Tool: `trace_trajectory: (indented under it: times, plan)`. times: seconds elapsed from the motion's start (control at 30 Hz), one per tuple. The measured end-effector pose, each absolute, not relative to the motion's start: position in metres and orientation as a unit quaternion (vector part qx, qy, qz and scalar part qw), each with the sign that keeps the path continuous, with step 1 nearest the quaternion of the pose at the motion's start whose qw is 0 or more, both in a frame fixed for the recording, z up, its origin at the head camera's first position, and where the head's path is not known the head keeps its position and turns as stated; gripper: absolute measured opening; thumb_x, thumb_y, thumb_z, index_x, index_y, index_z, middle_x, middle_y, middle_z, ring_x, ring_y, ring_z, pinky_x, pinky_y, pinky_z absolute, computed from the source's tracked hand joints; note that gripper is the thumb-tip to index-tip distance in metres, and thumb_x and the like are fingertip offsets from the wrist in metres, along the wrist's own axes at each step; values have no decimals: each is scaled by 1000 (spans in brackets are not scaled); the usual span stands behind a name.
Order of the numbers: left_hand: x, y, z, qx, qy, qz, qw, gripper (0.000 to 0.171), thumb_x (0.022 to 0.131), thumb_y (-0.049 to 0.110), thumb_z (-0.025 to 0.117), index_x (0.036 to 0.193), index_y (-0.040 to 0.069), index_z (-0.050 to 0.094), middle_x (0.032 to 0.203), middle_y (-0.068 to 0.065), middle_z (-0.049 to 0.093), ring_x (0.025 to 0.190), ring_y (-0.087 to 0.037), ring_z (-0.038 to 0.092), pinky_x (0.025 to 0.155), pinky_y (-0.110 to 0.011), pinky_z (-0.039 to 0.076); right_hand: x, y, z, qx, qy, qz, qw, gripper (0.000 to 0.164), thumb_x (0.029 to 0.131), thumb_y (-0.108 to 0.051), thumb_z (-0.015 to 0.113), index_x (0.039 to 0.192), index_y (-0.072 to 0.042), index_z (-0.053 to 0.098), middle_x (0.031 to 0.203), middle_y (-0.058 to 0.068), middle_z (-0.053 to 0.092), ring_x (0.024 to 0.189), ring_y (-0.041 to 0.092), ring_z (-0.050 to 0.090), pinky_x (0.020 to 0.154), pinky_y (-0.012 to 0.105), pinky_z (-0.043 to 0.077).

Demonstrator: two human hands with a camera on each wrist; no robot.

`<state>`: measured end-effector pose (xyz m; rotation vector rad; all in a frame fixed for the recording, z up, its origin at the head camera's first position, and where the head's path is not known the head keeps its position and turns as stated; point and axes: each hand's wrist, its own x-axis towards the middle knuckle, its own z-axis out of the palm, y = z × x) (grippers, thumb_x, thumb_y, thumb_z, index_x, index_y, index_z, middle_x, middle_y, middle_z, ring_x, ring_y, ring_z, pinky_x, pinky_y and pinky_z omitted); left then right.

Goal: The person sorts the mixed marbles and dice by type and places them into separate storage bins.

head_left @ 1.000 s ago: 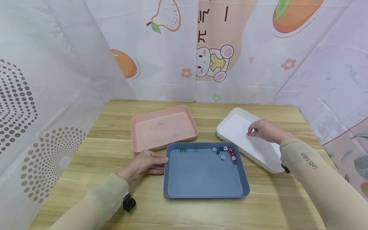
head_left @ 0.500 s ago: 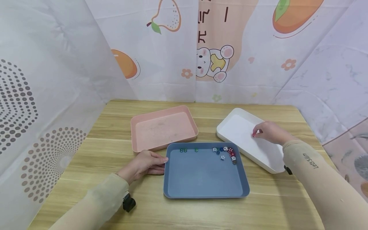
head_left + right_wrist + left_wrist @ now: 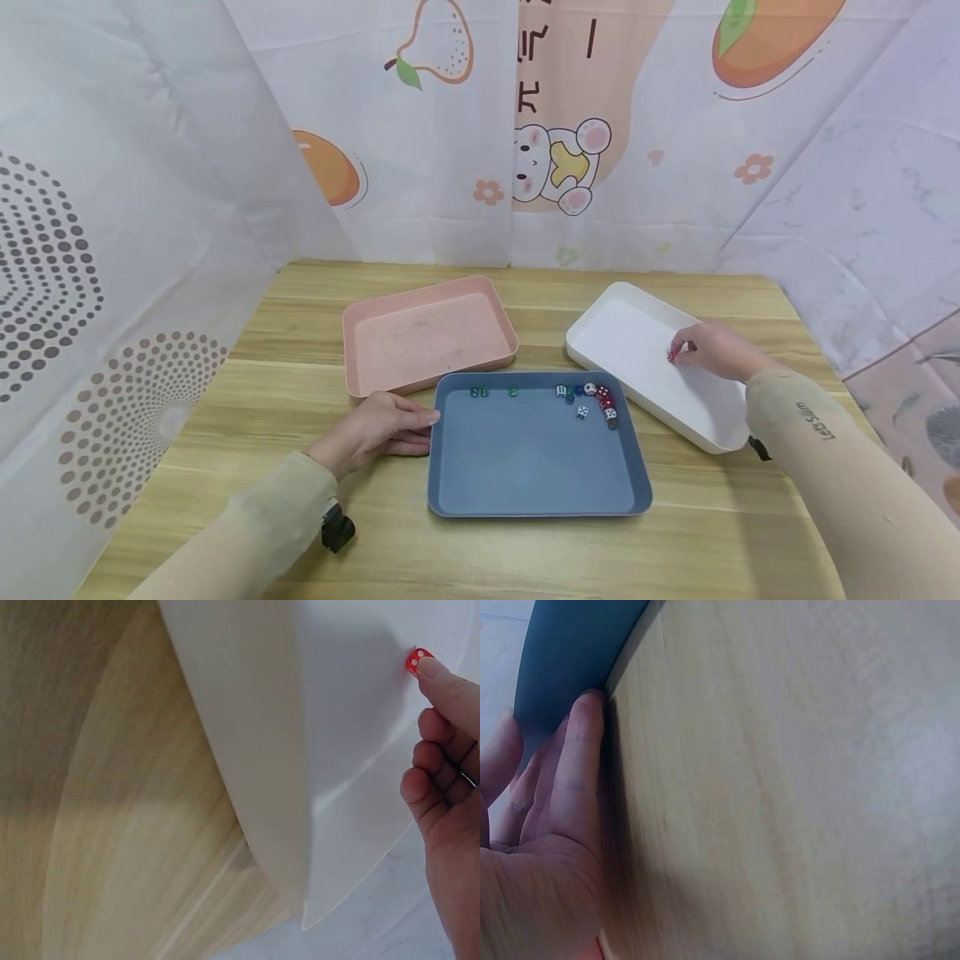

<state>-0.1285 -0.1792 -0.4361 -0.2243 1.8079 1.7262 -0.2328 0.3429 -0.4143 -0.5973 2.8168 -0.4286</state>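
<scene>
A red die (image 3: 412,662) with white dots is pinched between thumb and finger of the right hand (image 3: 716,346), above the floor of a white tray (image 3: 630,333); any contact with the floor cannot be told. That shallow, round-cornered tray lies slantwise beneath the right hand. Between the hands sits a blue tray (image 3: 532,458), flat and square-on, its side held by the left hand (image 3: 382,423), thumb at the rim.

head: bright | left wrist: dim, glare (image 3: 922,769) | right wrist: shadowed
</scene>
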Motion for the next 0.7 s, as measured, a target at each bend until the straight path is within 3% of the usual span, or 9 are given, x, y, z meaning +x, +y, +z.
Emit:
trace_trajectory:
  times: [0.37, 0.7]
  plan:
    - [-129, -178, -434, -84, 684, 655, 309, 40, 94, 14, 76, 119, -14, 66, 100, -19, 76, 88, -26, 76, 85, -44, 63, -236, 346, -420, -199, 962, -141, 119, 4, 89, -8, 75, 92, -10, 74, 88, 0, 68, 83, 20, 57, 75, 38, 50]
    - [-129, -179, -434, -81, 683, 655, 312, 41, 94, 15, 76, 121, -14, 66, 102, -20, 76, 90, -26, 76, 85, -44, 63, -232, 349, -423, -202, 959, -154, 127, 9, 90, -7, 74, 97, -12, 72, 81, -1, 59, 75, 17, 50, 65, 31, 43]
